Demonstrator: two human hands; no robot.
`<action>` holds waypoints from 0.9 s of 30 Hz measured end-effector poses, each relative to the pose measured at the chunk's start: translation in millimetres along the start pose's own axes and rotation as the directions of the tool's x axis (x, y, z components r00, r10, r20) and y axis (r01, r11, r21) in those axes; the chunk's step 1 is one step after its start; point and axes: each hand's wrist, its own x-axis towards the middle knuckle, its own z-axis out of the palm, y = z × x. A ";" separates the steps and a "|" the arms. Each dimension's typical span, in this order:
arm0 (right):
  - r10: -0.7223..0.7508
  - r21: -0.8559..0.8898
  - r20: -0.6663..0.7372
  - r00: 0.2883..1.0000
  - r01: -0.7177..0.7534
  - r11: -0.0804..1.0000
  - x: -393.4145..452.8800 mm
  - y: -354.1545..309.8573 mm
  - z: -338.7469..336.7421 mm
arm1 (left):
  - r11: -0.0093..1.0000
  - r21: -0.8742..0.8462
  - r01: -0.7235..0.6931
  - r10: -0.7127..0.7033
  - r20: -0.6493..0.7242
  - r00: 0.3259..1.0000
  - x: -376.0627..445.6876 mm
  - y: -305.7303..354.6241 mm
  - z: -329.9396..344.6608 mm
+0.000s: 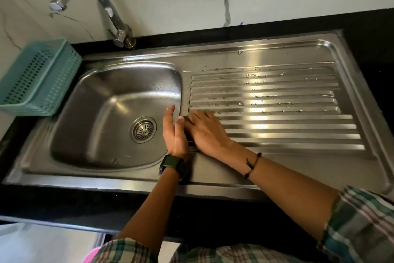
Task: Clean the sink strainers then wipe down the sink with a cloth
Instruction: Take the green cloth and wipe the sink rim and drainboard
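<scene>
A shiny steel sink (pixel 64 169) sits in a black stone bench (pixel 366 34). The deep bowl is on the left side, and the round metal strainer (pixel 143 129) sits in the hole at the bottom of the bowl. On the right side is the ribbed steel draining board (pixel 277 113), with little drops of water on it.

The right hand (pixel 205 132) lies flat, palm down, at the left end of the draining board, right beside the bowl. It presses on something small and dark green (pixel 187 119). Only a little bit peeks out, so I cannot tell if it is the cloth.

The left hand (pixel 173 130) is open and holds nothing. It stands on its side at the bowl's right edge, touching the right hand. It has a dark watch (pixel 172 166) on the wrist.

A curved steel tap (pixel 102 2) stands behind the bowl. A light green plastic basket (pixel 38 79) sits at the left.
</scene>
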 end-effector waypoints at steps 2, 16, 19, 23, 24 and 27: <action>0.045 -0.055 -0.026 0.999 -0.046 0.997 -24.7 16.5 -10.9 | 1.000 -0.005 -0.011 0.011 0.054 0.998 -0.7 1.1 3.3; 0.620 -0.090 -0.056 0.783 -0.622 0.778 -82.9 59.9 -25.0 | 0.988 -0.156 0.001 -0.011 -0.062 0.998 23.3 -3.3 13.2; 0.476 -0.124 -0.018 0.879 -0.474 0.872 -46.5 39.1 -16.2 | 0.989 -0.145 -0.004 -0.003 -0.050 0.999 24.9 -5.1 13.6; 0.284 -0.100 -0.024 0.958 -0.285 0.953 -2.3 5.9 1.5 | 0.994 -0.111 -0.015 0.006 -0.087 0.996 26.4 -3.2 15.3; 0.240 -0.069 -0.013 0.971 -0.240 0.968 9.3 0.5 5.6 | 0.993 -0.113 -0.012 0.000 -0.099 0.995 26.6 -2.1 15.2; 0.106 0.035 0.050 0.993 -0.108 0.994 40.5 -4.9 15.2 | 0.981 -0.187 0.053 -0.080 -0.143 0.986 28.0 -2.5 12.2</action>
